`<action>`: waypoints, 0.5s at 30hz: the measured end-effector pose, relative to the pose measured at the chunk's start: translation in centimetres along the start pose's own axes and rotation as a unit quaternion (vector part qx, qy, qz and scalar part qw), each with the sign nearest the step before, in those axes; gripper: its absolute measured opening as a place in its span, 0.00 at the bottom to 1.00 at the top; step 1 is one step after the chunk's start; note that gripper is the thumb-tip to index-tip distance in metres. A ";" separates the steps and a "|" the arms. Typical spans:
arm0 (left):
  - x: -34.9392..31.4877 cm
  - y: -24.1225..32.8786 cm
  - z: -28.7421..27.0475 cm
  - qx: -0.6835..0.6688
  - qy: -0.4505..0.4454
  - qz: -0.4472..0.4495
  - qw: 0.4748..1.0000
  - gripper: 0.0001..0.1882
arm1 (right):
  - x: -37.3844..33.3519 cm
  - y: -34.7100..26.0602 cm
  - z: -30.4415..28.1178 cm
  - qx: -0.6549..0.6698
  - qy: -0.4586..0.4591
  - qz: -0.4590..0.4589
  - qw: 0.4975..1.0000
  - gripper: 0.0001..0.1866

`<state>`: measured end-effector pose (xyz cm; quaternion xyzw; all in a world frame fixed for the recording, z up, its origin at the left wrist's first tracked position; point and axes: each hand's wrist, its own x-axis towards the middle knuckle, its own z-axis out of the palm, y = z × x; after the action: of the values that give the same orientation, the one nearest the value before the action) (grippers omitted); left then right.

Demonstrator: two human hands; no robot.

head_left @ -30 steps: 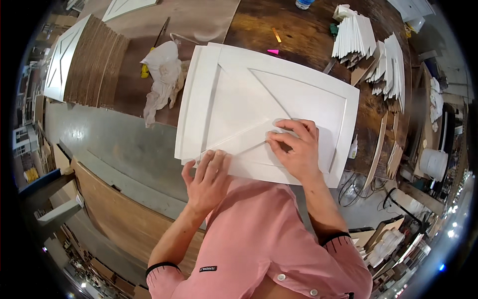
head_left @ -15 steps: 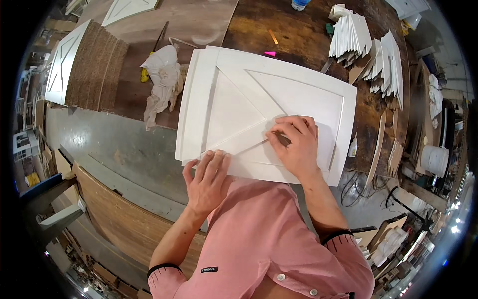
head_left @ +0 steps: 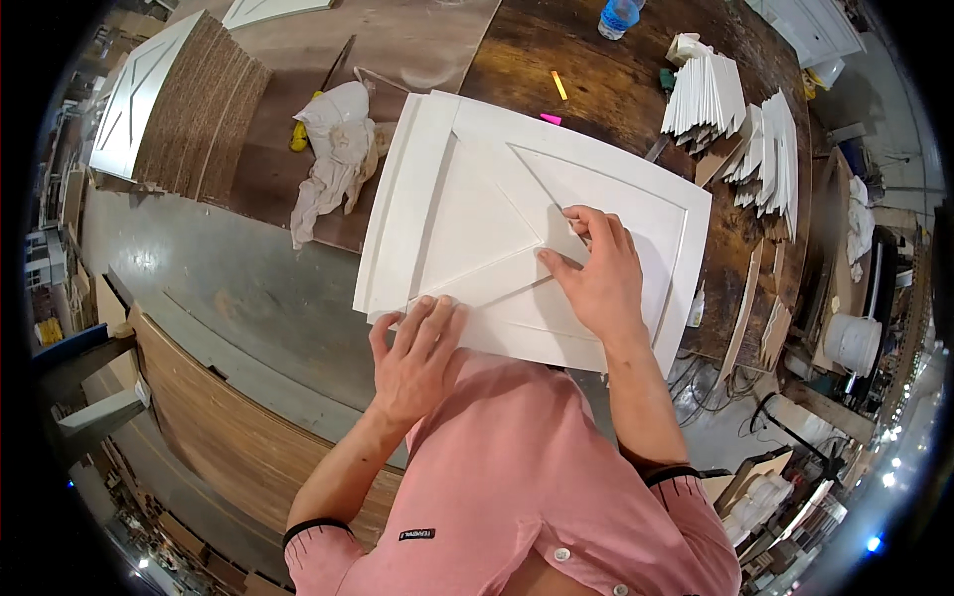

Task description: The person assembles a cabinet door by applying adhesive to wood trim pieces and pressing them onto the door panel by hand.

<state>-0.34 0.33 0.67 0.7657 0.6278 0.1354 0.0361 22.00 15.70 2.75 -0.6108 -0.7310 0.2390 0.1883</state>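
A white cabinet door panel (head_left: 616,184) with raised frame edges and slanting strips lies in front of me, overhanging the bench edge nearest me. My left hand (head_left: 412,348) rests open on its near left edge, fingertips spread on the white surface beside the lower end of a slanting strip. Over the middle of the panel, my right hand (head_left: 601,273) has its thumb and forefinger apart, close to where the strips meet. Its thumb touches the panel near that joint. The other fingertips are partly hidden, and I make out no held object.
Left of the panel lie a crumpled white plastic bag (head_left: 338,124) and a yellow-handled tool (head_left: 299,136). A tall stack of panels (head_left: 199,109) stands farther left. Bundled white strips (head_left: 708,94), a blue bottle (head_left: 618,17) and a small glue bottle (head_left: 697,306) are to the right.
My right thumb and forefinger have spread from a near-pinch, and the hand has shifted slightly up and right. My left hand stays on the edge. The view has tilted a little.
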 end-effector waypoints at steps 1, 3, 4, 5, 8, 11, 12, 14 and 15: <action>0.0 0.0 -0.1 -0.001 0.001 -0.002 1.000 0.27 | 0.1 -0.1 -0.1 -0.001 -0.001 -0.002 1.000 0.28; 0.2 0.1 -0.3 -0.001 -0.006 -0.005 1.000 0.28 | 0.3 -0.2 -0.4 -0.001 -0.026 0.008 1.000 0.26; 0.3 0.1 -0.5 -0.002 -0.005 -0.006 1.000 0.28 | 0.5 -0.3 -0.5 -0.002 -0.026 0.007 1.000 0.26; 0.4 0.0 -0.6 -0.004 -0.012 -0.005 1.000 0.28 | 0.8 -0.3 -0.7 -0.006 -0.046 0.019 0.999 0.26; 0.6 -0.2 -0.9 -0.014 -0.020 -0.005 1.000 0.30 | 1.2 -0.7 -1.1 -0.016 -0.076 0.038 0.996 0.24; 0.6 -0.1 -0.9 -0.025 -0.020 -0.008 0.999 0.32 | 1.3 -0.6 -1.1 -0.025 -0.089 0.040 0.995 0.23; 0.5 -0.1 -0.9 -0.028 -0.020 -0.007 0.999 0.32 | 1.2 -0.5 -1.1 -0.027 -0.091 0.038 0.995 0.22; 0.6 -0.1 -1.1 -0.029 -0.020 -0.006 0.999 0.32 | 1.5 -0.5 -1.3 -0.026 -0.100 0.041 0.994 0.22; 0.7 -0.1 -1.3 -0.030 -0.021 -0.005 0.999 0.33 | 1.6 -0.5 -1.4 -0.024 -0.110 0.044 0.993 0.21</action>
<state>-0.65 0.86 1.96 0.7640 0.6262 0.1378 0.0725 22.08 17.41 4.20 -0.6168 -0.7252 0.2949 0.0817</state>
